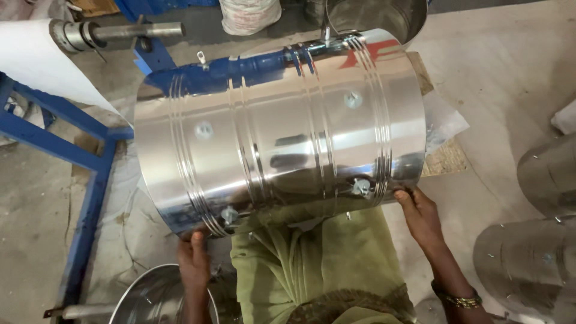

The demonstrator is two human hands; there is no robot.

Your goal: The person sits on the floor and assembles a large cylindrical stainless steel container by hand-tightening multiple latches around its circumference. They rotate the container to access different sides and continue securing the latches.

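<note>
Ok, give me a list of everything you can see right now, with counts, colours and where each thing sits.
steel drum: one, shiny silver with ribbed bands, lying on its side at centre on the blue frame
blue frame: one, blue metal, left and behind the drum
roller shaft: one, grey metal, top left
white sheet: one, white, top left on the shaft
other steel drums: at least two at the right edge, dull silver
steel bowl: one, silver, bottom left
green cloth: one, olive, over the lap
left hand: on the drum's lower left rim
right hand: on the drum's lower right rim, bangles at the wrist
</note>
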